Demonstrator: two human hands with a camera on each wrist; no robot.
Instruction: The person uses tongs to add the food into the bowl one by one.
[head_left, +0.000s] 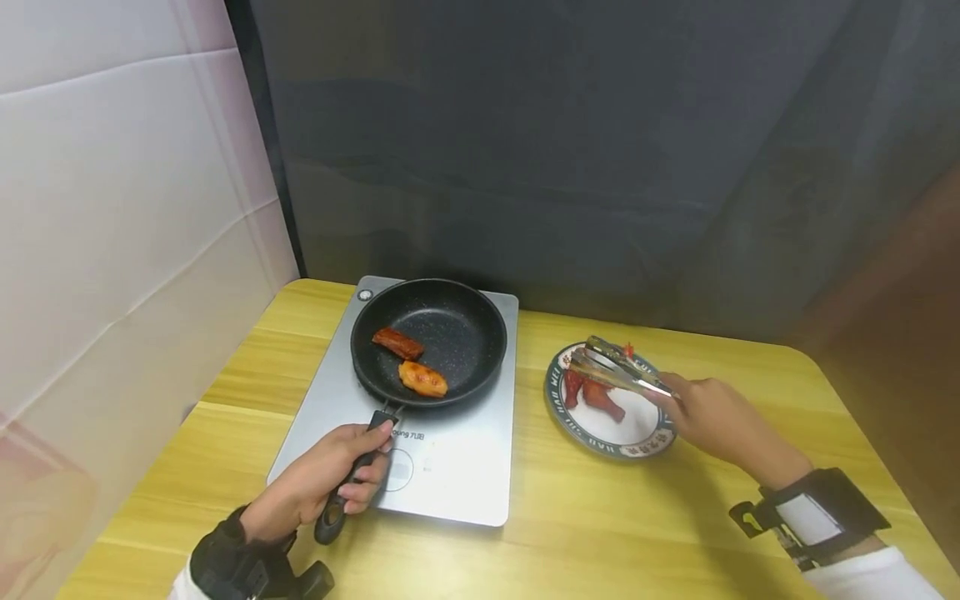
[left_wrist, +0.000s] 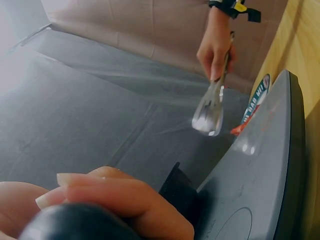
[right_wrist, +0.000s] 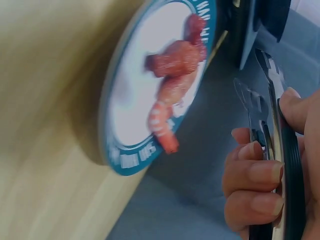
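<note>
My left hand [head_left: 333,471] grips the black handle [head_left: 367,458] of a frying pan [head_left: 461,333]. Inside the pan lie a reddish-brown strip of meat [head_left: 397,342] and a golden chicken wing [head_left: 423,378]. With my right hand [head_left: 712,417] I hold metal tongs [right_wrist: 287,165], thumb on one arm and fingers round the other. Nothing shows between the tong tips, which hover above a white plate [head_left: 637,417] with a green lettered rim. On that plate are a drumstick [head_left: 603,400], another red meat piece [head_left: 572,387] and a shrimp [right_wrist: 160,125], partly hidden by the tongs in the head view.
The pan stands on a silver induction cooker [head_left: 465,475] on a yellow wood-grain table [head_left: 585,533]. A dark cloth [head_left: 525,167] hangs along the back, and a white one [head_left: 135,192] closes the left side. The plate sits right of the cooker.
</note>
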